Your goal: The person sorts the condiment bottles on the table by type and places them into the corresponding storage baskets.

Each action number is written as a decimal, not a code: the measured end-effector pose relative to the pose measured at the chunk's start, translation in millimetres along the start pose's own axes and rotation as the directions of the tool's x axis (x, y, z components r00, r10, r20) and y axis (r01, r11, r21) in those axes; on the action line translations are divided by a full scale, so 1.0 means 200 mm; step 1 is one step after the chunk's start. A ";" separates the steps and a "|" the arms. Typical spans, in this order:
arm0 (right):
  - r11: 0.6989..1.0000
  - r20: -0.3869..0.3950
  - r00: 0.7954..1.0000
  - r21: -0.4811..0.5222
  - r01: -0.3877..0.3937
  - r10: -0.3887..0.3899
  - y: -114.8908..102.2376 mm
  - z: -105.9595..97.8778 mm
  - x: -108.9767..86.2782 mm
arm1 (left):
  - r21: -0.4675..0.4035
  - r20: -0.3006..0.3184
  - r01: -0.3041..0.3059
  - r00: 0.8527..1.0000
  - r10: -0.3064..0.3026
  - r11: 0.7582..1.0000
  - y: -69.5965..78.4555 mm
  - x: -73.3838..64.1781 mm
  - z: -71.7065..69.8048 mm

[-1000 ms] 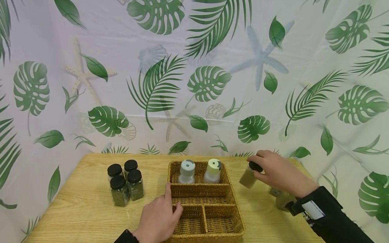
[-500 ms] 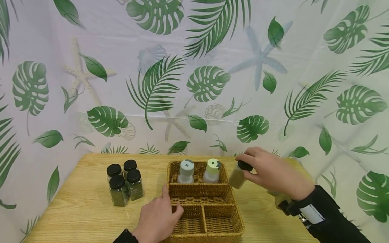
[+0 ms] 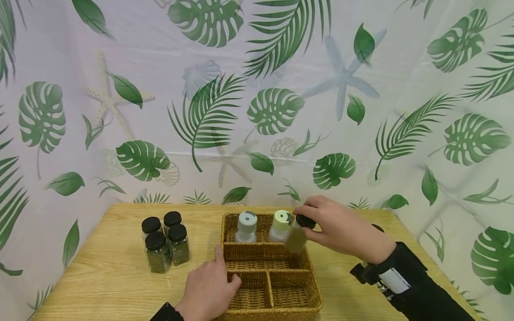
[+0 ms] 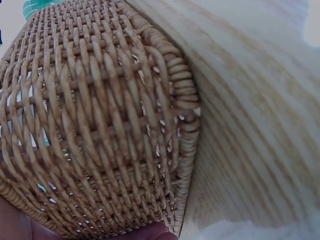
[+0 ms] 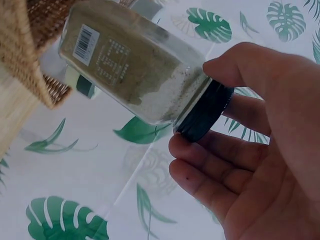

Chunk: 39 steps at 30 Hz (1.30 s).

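Observation:
My right hand [image 3: 341, 227] pinches a glass spice jar [image 3: 296, 240] by its black lid, over the right side of a woven basket [image 3: 277, 310]. Tan powder and a barcode label show on the tilted jar [image 5: 125, 65] in the right wrist view, where thumb and fingertips grip the lid [image 5: 205, 111]. My left hand [image 3: 209, 285] holds the basket's left wall, thumb over the rim and index finger along the side. In the left wrist view fingers [image 4: 145, 233] touch the wicker. A grey-capped bottle [image 3: 246, 226] and a yellow-capped bottle [image 3: 281, 223] stand in the back compartment.
Several black-lidded spice jars [image 3: 164, 243] stand grouped at the left of the wooden table [image 3: 100, 276]. Another black lid [image 3: 378, 228] shows partly behind my right forearm. A leaf-print cloth [image 3: 257, 111] hangs behind the table.
My right hand has carried the spice jar leftward, from beside the basket to over its right side. The left hand has stayed nearly still on the basket.

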State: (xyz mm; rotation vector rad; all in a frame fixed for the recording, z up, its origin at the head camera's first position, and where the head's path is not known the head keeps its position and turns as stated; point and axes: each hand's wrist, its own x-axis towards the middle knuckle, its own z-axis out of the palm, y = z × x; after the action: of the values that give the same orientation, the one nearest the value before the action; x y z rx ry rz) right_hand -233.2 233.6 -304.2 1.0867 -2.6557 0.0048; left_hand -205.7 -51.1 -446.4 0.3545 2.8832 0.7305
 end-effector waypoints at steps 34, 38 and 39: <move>0.962 0.055 0.964 0.095 0.256 -0.261 -0.31 0.26 0.33 | -0.046 0.044 -0.013 0.999 0.015 0.999 -0.02 -0.01 -0.02; 0.954 0.051 0.957 0.104 0.281 -0.287 -0.33 0.30 0.35 | -0.050 0.044 -0.013 0.999 0.016 0.999 -0.03 -0.01 -0.02; 0.952 0.050 0.955 0.104 0.288 -0.294 -0.34 0.31 0.36 | -0.052 0.041 -0.013 0.999 0.015 0.999 -0.03 -0.01 -0.01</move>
State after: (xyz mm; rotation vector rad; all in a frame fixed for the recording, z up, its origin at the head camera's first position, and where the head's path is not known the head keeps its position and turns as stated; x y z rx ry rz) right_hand -250.6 128.7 -352.4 1.5254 -2.5460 0.0395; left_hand -205.2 -57.7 -446.4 0.3794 2.8202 0.7888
